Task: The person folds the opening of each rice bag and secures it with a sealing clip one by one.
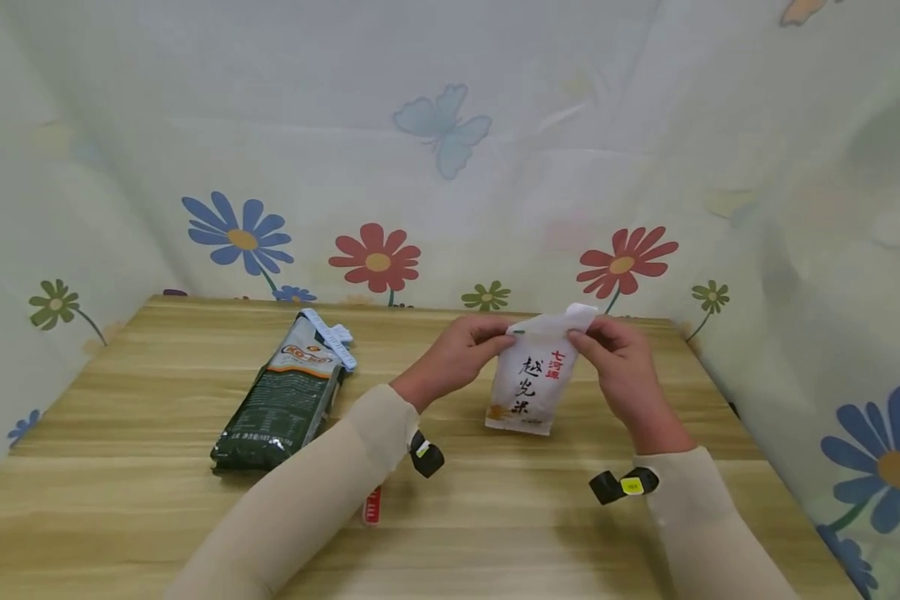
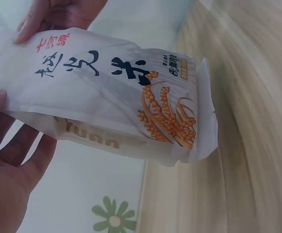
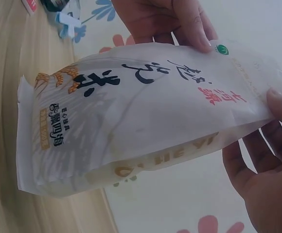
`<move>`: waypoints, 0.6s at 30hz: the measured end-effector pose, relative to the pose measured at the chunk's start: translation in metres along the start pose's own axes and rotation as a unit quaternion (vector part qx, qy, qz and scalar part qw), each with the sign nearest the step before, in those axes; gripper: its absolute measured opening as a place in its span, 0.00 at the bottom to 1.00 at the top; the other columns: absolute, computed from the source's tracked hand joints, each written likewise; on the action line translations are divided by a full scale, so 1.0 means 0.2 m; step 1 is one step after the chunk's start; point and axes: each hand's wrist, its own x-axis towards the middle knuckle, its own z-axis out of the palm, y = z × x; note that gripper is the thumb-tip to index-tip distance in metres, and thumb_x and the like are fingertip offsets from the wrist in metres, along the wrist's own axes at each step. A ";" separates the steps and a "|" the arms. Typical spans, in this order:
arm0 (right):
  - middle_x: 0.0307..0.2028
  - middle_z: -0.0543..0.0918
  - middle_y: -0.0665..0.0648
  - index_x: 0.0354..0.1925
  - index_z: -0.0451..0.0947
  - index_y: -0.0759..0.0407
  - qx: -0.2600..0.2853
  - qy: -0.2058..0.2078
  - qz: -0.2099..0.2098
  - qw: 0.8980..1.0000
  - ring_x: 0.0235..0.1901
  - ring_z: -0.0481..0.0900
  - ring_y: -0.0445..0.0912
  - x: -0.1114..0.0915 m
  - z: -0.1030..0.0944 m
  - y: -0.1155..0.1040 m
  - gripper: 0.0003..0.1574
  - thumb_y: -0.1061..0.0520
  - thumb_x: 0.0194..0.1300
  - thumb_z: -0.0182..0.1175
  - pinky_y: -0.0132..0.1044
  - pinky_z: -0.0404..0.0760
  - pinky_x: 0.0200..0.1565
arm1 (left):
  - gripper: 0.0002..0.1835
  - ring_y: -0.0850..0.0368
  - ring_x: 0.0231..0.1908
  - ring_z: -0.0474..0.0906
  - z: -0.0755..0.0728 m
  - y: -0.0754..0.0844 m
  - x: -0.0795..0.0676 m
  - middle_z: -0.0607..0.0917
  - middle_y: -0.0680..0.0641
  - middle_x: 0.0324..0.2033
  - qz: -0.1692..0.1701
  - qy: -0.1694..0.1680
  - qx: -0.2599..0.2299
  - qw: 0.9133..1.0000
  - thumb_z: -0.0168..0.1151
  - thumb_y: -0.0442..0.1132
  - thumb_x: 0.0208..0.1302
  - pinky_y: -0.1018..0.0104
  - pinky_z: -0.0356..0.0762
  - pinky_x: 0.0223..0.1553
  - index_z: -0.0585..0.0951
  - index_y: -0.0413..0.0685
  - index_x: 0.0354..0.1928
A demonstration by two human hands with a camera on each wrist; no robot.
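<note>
A white rice bag with black and red characters hangs upright between the two hands, its bottom edge near the wooden table. My left hand pinches the bag's upper left edge, thumb in front and fingers behind. At the upper right edge, my right hand pinches it the same way. In the left wrist view, the rice bag shows printed orange rice ears and rice through a clear side. The right wrist view shows the bag's front, with the left thumb near a green logo.
A dark green and silver bag lies on the table at left, a light blue sealing clip across its top. A red and white item lies partly hidden by the left sleeve. A flowered cloth stands behind the wooden table.
</note>
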 end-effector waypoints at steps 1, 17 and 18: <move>0.44 0.80 0.48 0.53 0.78 0.62 0.002 -0.004 -0.001 1.000 0.43 0.78 0.43 0.00 0.01 0.00 0.21 0.50 0.70 0.57 0.23 0.78 0.48 | 0.13 0.60 0.47 0.80 -0.01 0.00 -0.02 0.84 0.53 0.48 -0.005 0.002 0.002 1.000 0.55 0.43 0.72 0.62 0.79 0.53 0.82 0.53 0.54; 0.44 0.81 0.49 0.51 0.80 0.60 0.044 -0.058 0.000 0.997 0.43 0.79 0.44 -0.01 0.22 -0.04 0.18 0.51 0.68 0.60 0.28 0.80 0.48 | 0.12 0.59 0.46 0.80 -0.17 -0.01 -0.24 0.85 0.53 0.46 -0.054 0.031 0.035 0.997 0.56 0.44 0.71 0.59 0.78 0.53 0.83 0.53 0.51; 0.44 0.82 0.49 0.50 0.80 0.61 0.050 -0.061 -0.003 0.997 0.43 0.79 0.44 -0.01 0.23 -0.04 0.18 0.52 0.68 0.60 0.29 0.80 0.48 | 0.12 0.59 0.46 0.80 -0.18 -0.01 -0.26 0.85 0.53 0.46 -0.059 0.032 0.035 0.997 0.56 0.45 0.71 0.58 0.78 0.54 0.83 0.53 0.51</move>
